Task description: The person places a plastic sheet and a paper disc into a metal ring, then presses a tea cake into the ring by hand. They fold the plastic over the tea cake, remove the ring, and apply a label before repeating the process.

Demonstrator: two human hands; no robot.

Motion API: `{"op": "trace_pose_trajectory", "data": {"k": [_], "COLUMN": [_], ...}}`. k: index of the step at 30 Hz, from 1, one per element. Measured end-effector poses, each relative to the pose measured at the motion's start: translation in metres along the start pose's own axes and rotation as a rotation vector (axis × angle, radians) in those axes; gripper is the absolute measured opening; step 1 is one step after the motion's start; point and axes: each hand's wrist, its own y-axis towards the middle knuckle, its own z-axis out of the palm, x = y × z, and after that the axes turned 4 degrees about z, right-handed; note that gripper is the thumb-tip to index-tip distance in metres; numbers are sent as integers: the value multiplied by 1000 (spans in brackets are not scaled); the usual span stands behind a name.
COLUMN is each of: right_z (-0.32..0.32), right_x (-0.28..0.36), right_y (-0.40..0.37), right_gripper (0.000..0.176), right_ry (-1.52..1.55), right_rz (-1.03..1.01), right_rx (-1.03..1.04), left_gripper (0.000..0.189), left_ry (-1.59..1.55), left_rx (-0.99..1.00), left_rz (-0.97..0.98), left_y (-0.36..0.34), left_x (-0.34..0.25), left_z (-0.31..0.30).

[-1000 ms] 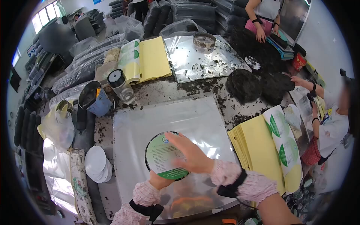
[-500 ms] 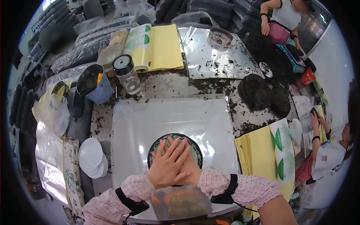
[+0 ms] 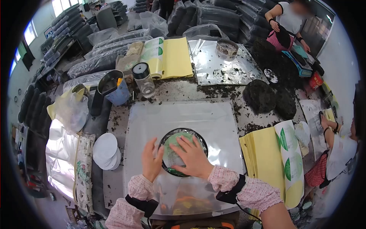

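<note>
A round dark cake with a green printed label [image 3: 179, 143] lies on a clear plastic sheet [image 3: 183, 118] in front of me. My right hand [image 3: 192, 158] presses flat on the label, fingers spread. My left hand [image 3: 151, 162] rests against the cake's left edge, fingers apart and upright. Both wrists wear pink patterned sleeves with black bands. Neither hand grips anything.
A stack of white discs [image 3: 106, 150] lies left of the sheet. Yellow paper with green-labelled sheets [image 3: 278, 152] sits at the right, another yellow stack [image 3: 173, 57] at the back. A jar [image 3: 144, 79], a blue jug [image 3: 115, 88], dark cakes [image 3: 261, 95] and two other people surround the table.
My hands, stacked together on the cake half a second ago, have separated: the left moved to the cake's left edge, the right stays on the label. The view shifted slightly.
</note>
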Motion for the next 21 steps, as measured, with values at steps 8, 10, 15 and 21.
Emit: {"op": "trace_pose_trajectory", "data": {"k": [8,10,15,21], "right_z": [2,-17,34,-30], "right_x": [3,-11,-5,25], "right_y": [-11,-22,-32,-35], "right_gripper": [72,72,58,28], "right_ry": [-223,-178,749,-4], "right_rz": [22,91,27,-63], "right_rx": [-26,-192,231,452], "left_gripper": [38,36,32,22], "left_ry": [99,100,208,81], "left_rx": [-24,-31,-96,-152], "left_rz": [384,407,261,-146], "left_y": [-25,-35,-62,-85], "left_x": [-96,-103,-112,-50], "left_z": [12,24,17,5]}}
